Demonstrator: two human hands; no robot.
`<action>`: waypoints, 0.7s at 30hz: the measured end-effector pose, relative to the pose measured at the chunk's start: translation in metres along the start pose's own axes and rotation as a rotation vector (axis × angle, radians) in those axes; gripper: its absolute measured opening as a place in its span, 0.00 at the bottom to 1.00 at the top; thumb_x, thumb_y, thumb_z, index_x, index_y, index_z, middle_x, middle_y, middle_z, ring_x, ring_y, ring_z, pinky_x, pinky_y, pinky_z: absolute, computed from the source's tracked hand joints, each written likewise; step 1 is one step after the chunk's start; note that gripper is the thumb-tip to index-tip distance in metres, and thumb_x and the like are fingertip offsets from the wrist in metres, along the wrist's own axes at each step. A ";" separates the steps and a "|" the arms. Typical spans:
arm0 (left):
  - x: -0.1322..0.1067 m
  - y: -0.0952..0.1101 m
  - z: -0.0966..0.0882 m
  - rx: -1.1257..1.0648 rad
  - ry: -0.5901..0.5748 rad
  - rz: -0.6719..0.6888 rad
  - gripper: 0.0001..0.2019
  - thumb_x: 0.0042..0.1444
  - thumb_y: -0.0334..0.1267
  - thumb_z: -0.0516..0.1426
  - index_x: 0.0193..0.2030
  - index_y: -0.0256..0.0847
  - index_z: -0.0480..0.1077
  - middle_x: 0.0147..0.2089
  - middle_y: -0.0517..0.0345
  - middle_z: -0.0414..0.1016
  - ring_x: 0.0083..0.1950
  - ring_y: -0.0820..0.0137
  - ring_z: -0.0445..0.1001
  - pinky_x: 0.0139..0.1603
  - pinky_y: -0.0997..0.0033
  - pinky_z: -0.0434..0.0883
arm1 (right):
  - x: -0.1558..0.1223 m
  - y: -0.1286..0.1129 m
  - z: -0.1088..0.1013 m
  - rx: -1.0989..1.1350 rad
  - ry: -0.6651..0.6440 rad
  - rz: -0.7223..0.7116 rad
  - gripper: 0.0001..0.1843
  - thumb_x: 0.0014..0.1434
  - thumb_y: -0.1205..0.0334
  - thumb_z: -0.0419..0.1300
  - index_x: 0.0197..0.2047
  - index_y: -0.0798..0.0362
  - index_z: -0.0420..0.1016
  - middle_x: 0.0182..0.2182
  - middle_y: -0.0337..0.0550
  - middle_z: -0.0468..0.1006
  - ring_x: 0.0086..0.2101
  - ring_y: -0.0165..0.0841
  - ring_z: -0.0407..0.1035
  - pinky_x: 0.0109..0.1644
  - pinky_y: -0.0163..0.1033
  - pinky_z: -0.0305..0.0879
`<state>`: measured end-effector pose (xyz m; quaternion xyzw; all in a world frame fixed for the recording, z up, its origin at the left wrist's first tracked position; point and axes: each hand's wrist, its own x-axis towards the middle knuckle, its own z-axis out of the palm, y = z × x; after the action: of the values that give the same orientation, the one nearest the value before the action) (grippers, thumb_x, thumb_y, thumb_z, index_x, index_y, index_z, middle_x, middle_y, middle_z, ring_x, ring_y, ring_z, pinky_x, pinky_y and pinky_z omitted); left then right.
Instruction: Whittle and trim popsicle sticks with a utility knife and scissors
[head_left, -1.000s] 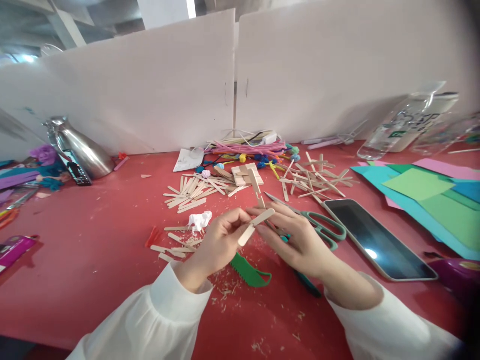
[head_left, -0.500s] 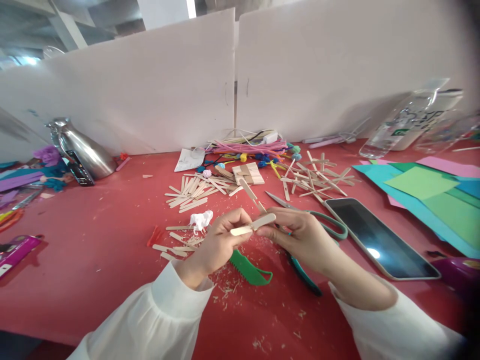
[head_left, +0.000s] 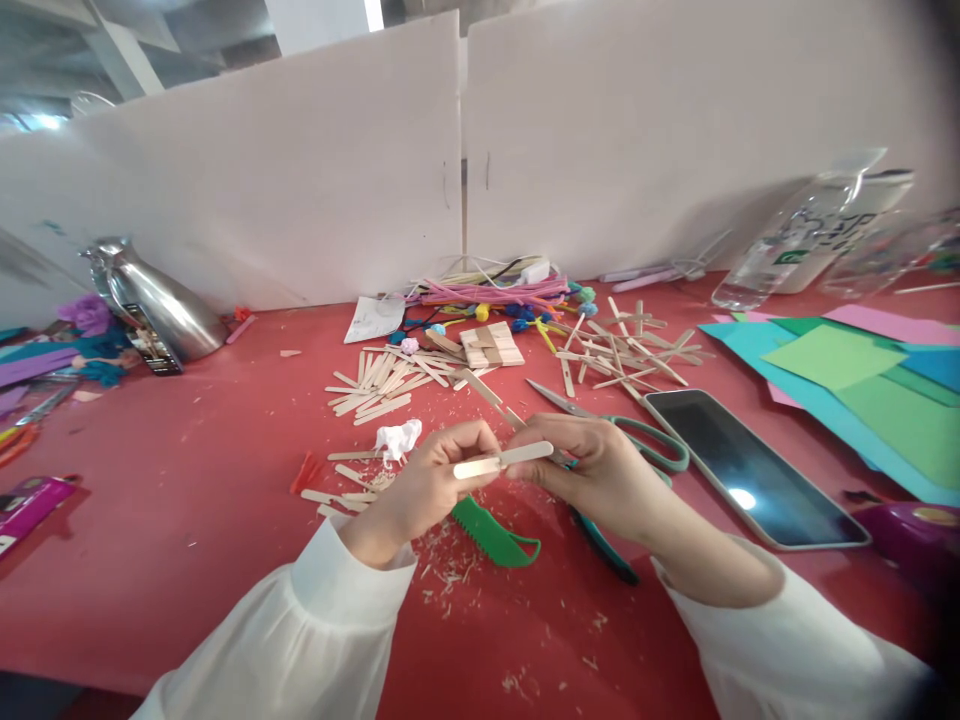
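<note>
Both hands meet above the middle of the red table. My left hand (head_left: 450, 475) pinches the left part of a pale craft stick (head_left: 480, 467), which shows a joint or notch near its middle. The fingers of my right hand (head_left: 589, 460) close on its right part. Behind the fingers a second craft stick (head_left: 484, 388) slants up to the left; its lower end is hidden by my right hand. Below my hands lies a green toothed plastic tool (head_left: 495, 535). Teal-handled pliers (head_left: 606, 550) lie partly under my right hand, beside grey-green scissors (head_left: 649, 440).
Loose craft sticks (head_left: 386, 380) and joined stick pieces (head_left: 630, 345) lie farther back. Crumpled white tissue (head_left: 399, 438) is left of my hands. On the right are a phone (head_left: 750, 470) and coloured paper (head_left: 832, 355). A metal jug (head_left: 169, 305) stands at left. Wood shavings litter the table.
The held stick has turned to lie flatter, and the stick behind it has tipped lower and to the left. Both hands keep their grip; the whole view has shifted slightly.
</note>
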<state>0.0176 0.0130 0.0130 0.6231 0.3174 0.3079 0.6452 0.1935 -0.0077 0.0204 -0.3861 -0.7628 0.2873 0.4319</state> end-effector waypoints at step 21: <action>0.002 0.003 0.003 -0.243 0.077 -0.018 0.10 0.49 0.37 0.56 0.24 0.38 0.57 0.17 0.70 0.47 0.17 0.82 0.43 0.18 0.78 0.42 | -0.002 0.003 0.015 -0.691 0.254 -0.495 0.12 0.59 0.69 0.53 0.26 0.58 0.73 0.20 0.44 0.73 0.22 0.30 0.66 0.26 0.35 0.63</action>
<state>0.0213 0.0126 0.0156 0.5253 0.3077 0.3619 0.7060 0.1822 -0.0095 0.0105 -0.3460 -0.8243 -0.1466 0.4235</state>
